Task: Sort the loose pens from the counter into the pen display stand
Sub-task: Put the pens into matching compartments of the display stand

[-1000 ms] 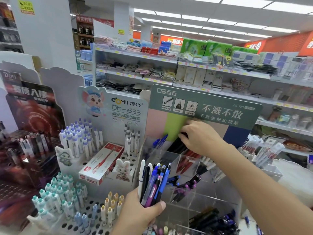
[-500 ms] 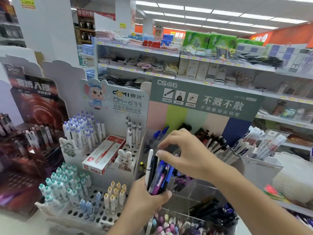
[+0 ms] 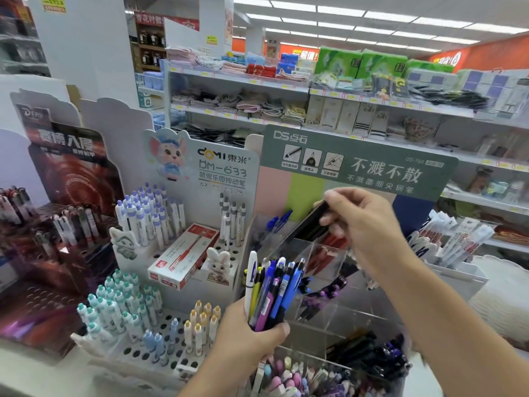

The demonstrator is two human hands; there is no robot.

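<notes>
My left hand (image 3: 247, 336) grips a bundle of pens (image 3: 272, 290), blue, purple, yellow and white, held upright low in the middle. My right hand (image 3: 363, 222) is raised above the bundle and pinches a single black pen (image 3: 303, 227), which slants down to the left over the upper compartments of the clear tiered pen display stand (image 3: 337, 316). The stand's compartments hold blue, red, black and purple pens, and a green header card stands behind it.
A white DOMI peg stand (image 3: 160, 282) with several upright pens and a red-and-white pen box (image 3: 183, 256) sits to the left. A dark display (image 3: 57, 224) stands at far left. White packaged pens (image 3: 452, 239) fill a tray at right. Store shelves run behind.
My right hand came down from the back compartment to the bundle, pulled one black pen out of it, and has lifted that pen up over the stand. The left hand stayed put.
</notes>
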